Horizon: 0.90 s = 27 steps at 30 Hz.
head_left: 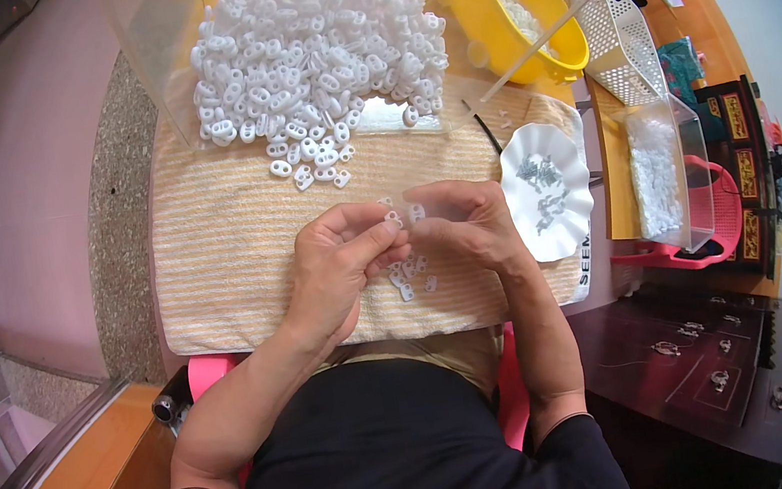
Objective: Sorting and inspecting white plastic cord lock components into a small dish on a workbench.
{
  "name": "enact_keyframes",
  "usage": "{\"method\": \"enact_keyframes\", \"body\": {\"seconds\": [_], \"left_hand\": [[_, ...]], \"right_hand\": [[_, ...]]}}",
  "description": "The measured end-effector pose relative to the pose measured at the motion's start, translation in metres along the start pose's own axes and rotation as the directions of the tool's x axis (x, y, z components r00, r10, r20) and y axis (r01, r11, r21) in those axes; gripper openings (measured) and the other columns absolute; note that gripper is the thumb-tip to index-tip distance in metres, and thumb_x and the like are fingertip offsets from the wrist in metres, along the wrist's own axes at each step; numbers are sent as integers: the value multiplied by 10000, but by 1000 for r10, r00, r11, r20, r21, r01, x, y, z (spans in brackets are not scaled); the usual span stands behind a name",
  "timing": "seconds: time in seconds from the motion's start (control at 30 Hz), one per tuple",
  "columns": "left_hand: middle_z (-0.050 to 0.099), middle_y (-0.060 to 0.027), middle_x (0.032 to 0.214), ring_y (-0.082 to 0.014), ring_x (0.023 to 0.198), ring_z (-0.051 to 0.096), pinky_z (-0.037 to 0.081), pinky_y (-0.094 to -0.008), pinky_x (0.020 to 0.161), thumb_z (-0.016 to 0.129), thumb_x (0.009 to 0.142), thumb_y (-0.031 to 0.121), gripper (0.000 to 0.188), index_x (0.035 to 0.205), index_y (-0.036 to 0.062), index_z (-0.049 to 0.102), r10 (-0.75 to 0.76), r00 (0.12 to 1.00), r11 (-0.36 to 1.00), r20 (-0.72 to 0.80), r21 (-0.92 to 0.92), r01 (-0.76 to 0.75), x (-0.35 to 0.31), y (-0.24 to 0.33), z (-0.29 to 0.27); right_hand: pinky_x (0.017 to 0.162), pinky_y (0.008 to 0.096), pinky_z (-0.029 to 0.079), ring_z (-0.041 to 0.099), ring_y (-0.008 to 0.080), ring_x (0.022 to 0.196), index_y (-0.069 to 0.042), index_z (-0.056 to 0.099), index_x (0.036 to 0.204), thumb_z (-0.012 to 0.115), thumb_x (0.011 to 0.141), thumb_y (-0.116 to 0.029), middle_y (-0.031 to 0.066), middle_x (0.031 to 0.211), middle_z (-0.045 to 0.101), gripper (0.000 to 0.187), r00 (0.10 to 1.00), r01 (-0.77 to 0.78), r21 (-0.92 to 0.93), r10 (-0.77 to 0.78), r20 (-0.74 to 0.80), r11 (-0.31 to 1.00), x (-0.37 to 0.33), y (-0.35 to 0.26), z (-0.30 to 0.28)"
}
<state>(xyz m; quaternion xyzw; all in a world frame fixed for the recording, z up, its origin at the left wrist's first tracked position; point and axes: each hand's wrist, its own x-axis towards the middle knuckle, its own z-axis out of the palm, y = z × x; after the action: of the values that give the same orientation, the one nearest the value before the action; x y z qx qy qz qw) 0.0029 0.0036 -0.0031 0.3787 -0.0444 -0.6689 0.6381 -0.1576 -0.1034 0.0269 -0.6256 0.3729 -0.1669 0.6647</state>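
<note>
My left hand (347,251) is closed, pinching a small white two-hole plastic piece (393,219) between thumb and fingertips. Close beside it, my right hand (470,217) is slightly blurred, its thumb and forefinger apart. Another white piece (417,211) shows in the gap between them; whether it is touched, I cannot tell. Below both hands, several small white pieces (407,291) lie on the striped towel (231,258). To the right, a white dish with a wavy rim (568,157) contains small grey bits (542,183).
A large heap of white two-hole pieces (302,55) spills from a clear bin (160,87). A dark thin stick (483,125) lies beside the dish. Further right are a yellow basin (475,4), a white perforated basket (622,43) and a clear box (688,134) of white pieces.
</note>
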Motion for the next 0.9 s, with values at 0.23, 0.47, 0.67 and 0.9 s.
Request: {"method": "enact_keyframes", "body": {"seconds": [0.23, 0.47, 0.67, 0.9], "left_hand": [[682, -122, 950, -164, 800, 677, 586, -278, 747, 634, 879, -7, 141, 1017, -13, 607, -9, 1000, 1000, 2, 12, 9, 0, 1, 1], [683, -117, 945, -160, 786, 677, 583, -274, 744, 637, 878, -3, 152, 1026, -14, 604, -6, 1000, 1000, -4, 21, 6, -1, 1, 2], [684, -113, 945, -156, 785, 676, 581, -275, 742, 638, 880, 2, 154, 1030, -11, 604, -11, 1000, 1000, -6, 19, 11, -1, 0, 1], [684, -108, 951, -154, 784, 677, 582, -276, 740, 639, 882, 6, 150, 1028, -9, 607, -11, 1000, 999, -12, 34, 11, -1, 0, 1]], "right_hand": [[786, 229, 496, 626, 85, 864, 22, 664, 1109, 737, 815, -41, 36, 961, 694, 309, 1000, 7, -29, -6, 23, 1000, 1, 4, -3], [781, 222, 487, 617, 81, 869, 18, 662, 1113, 725, 825, -31, 22, 964, 682, 298, 999, 25, -16, -24, 38, 1000, 1, 5, -3], [782, 219, 482, 614, 80, 874, 25, 657, 1115, 711, 833, -17, 22, 965, 674, 291, 997, 62, -47, -60, 47, 997, 2, 8, -4], [778, 219, 475, 606, 80, 873, 27, 654, 1116, 702, 838, -10, 22, 956, 662, 285, 996, 79, -2, -79, 52, 997, 3, 6, -2]]}}
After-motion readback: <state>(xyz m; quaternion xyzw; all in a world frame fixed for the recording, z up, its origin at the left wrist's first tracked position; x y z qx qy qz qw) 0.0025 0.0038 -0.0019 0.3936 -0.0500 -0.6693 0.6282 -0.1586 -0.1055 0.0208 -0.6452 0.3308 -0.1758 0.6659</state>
